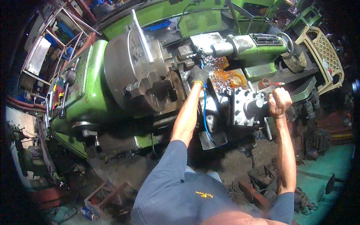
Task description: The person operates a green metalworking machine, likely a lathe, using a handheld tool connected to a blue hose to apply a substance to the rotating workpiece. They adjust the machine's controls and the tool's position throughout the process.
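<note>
I stand over a big green lathe with a large grey chuck. My left hand, in a dark glove, is stretched out to the work zone just right of the chuck, closed around the end of a blue hose. Liquid sprays from there toward the orange-stained tray. My right hand is bare and gripped around a dark handle on the grey tool post block. The green tailstock points at the chuck from the right.
A cream plastic chair stands at the far right. Scrap metal parts lie on the dirty floor near my feet. A metal frame rack stands at the left. A can lies on the floor at lower left.
</note>
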`<state>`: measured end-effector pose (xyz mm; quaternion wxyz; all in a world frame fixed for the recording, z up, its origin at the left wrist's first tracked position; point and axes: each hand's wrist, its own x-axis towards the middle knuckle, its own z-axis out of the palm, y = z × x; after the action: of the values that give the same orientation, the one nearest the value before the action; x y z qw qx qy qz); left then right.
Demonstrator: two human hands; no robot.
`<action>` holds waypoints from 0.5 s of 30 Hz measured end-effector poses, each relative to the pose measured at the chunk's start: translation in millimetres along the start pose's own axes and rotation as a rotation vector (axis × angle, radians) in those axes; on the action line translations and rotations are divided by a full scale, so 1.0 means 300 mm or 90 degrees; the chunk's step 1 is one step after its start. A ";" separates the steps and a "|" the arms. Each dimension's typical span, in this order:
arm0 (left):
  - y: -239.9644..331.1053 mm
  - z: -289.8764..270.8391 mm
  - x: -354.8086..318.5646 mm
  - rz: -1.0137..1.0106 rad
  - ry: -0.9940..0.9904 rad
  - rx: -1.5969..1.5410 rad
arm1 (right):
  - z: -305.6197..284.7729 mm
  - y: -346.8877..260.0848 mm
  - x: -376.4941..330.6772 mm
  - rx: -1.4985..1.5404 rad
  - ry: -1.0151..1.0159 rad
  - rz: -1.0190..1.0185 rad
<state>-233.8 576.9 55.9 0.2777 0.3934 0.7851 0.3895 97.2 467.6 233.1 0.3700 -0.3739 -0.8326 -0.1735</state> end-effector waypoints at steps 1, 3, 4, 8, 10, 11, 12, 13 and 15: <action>0.010 -0.005 0.007 -0.002 -0.034 -0.035 | 0.002 0.005 -0.007 -0.004 0.000 0.002; -0.006 0.013 0.047 0.030 0.031 0.022 | 0.002 0.001 0.001 0.002 -0.014 -0.003; -0.029 0.025 0.077 0.041 0.045 0.021 | 0.004 -0.005 0.008 0.002 -0.015 -0.001; -0.032 0.050 0.107 0.089 0.058 0.011 | -0.006 -0.008 0.005 -0.011 -0.025 0.011; -0.075 0.073 0.123 0.203 0.143 0.089 | -0.003 -0.009 0.008 -0.008 -0.017 0.006; -0.049 0.065 0.117 0.135 0.121 0.042 | -0.001 -0.015 0.012 0.002 -0.005 0.003; -0.066 0.086 0.125 0.150 0.152 0.020 | -0.003 -0.013 0.013 0.001 -0.005 0.002; -0.088 0.109 0.130 0.164 0.183 -0.002 | -0.003 -0.012 0.013 -0.001 -0.005 0.002; -0.113 0.135 0.123 0.157 0.109 -0.103 | -0.006 -0.003 0.003 -0.010 -0.010 0.004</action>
<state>-237.0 610.5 1.0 0.1910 0.4286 0.7176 0.5147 97.1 466.4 234.9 0.3610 -0.3811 -0.8328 -0.1757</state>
